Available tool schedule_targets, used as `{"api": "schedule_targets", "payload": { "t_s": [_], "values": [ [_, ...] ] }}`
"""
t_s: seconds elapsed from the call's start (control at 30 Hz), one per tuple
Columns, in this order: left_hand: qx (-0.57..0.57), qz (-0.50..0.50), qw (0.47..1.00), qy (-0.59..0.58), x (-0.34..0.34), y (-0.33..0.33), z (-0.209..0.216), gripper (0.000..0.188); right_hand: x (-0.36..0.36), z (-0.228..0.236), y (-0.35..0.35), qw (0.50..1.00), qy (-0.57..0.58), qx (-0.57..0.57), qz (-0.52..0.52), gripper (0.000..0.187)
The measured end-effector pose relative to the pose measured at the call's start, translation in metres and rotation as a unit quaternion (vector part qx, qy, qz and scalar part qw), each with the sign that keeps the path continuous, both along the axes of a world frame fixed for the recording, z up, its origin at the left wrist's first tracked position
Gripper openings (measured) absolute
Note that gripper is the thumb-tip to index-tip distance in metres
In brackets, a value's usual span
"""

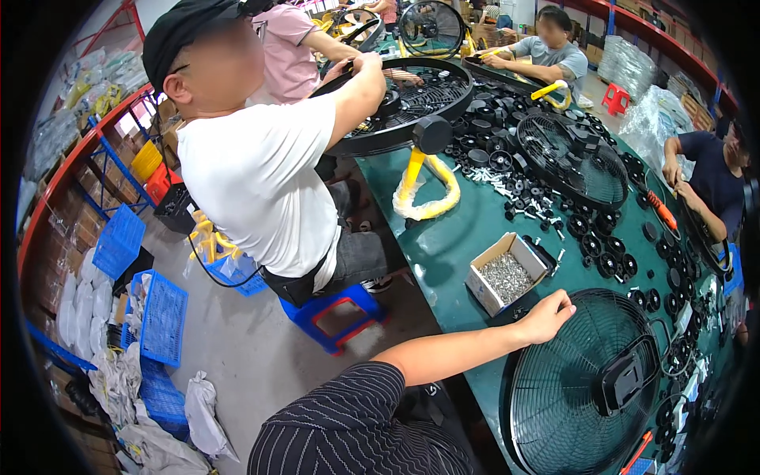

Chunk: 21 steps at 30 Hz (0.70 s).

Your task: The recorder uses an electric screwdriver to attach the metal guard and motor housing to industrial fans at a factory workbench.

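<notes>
My left hand (pixel 546 317) reaches in from the lower left, its striped sleeve showing. It is closed, with thumb and fingers drawn together over the upper left rim of a black fan guard (pixel 571 372). Whatever it holds, if anything, is too small to make out. The guard lies on the green table (pixel 455 257), with a dark rectangular housing (pixel 623 381) at its middle. Just beyond my hand stands an open cardboard box (pixel 507 275) of small metal screws. A red-handled tool (pixel 636 453) lies by the guard's lower right edge. My right hand is out of view.
Black knobs, wheels and white bolts (pixel 518 202) cover much of the table. Another fan guard (pixel 571 158) and a yellow tubular stand (pixel 427 190) lie farther off. A person in white (pixel 253 182) sits at left on a blue stool (pixel 332 317); others work around the table.
</notes>
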<state>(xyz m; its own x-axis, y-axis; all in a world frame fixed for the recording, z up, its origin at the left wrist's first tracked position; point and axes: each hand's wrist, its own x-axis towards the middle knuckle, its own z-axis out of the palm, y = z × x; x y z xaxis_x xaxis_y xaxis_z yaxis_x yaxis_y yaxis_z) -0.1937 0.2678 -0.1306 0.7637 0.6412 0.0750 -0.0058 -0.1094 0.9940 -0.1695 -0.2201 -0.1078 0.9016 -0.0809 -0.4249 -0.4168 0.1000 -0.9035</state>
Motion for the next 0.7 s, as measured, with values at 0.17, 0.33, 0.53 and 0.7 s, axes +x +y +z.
{"api": "schedule_targets", "payload": {
  "t_s": [0.17, 0.33, 0.53, 0.7],
  "values": [
    [-0.097, -0.033, 0.994, 0.038, -0.015, -0.026, 0.006, 0.022, 0.062, -0.021, -0.044, 0.999, -0.002, 0.047, 0.028, 0.037],
    [-0.089, -0.008, 0.995, -0.039, -0.095, -0.081, -0.001, 0.015, 0.091, 0.019, -0.026, 0.989, -0.016, 0.064, 0.135, 0.043],
    [-0.223, 0.004, 0.975, -0.023, -0.164, -0.07, 0.031, 0.003, 0.088, 0.062, -0.009, 0.979, -0.139, 0.088, 0.123, 0.036],
    [-0.347, -0.24, 0.907, 0.02, -0.172, -0.089, 0.025, 0.012, -0.003, 0.128, 0.049, 0.892, -0.284, 0.326, 0.13, 0.053]
  ]
}}
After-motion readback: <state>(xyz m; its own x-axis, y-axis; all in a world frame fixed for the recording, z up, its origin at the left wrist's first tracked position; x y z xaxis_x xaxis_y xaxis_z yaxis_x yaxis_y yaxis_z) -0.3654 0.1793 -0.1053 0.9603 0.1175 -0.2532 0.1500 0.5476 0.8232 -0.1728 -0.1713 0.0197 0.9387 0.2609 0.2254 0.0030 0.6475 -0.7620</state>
